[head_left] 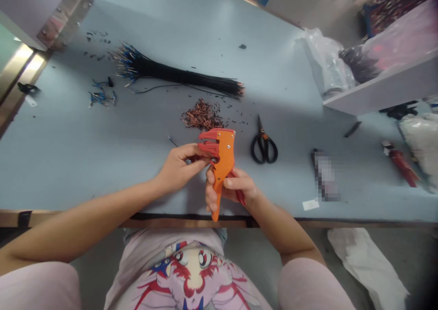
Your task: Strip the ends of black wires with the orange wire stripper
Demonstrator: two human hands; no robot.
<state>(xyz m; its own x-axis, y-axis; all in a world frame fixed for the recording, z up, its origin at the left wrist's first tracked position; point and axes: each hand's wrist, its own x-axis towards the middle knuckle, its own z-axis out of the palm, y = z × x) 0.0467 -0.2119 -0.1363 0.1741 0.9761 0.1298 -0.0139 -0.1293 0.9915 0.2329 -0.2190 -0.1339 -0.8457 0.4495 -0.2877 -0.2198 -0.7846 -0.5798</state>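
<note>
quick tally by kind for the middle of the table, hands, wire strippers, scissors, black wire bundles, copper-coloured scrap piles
hands: 2 (left hand, right hand)
wire stripper: 1
scissors: 1
black wire bundle: 1
copper-coloured scrap pile: 1
total: 6

We log pale blue bench top (143,127). Directly on it we mark black wire bundle (178,74), blue pieces (100,98) near its left end, copper-coloured scrap heap (202,115), black-handled scissors (263,139), pixelated object (325,175), white label (310,204) near it, red-handled tool (401,163) far right.
</note>
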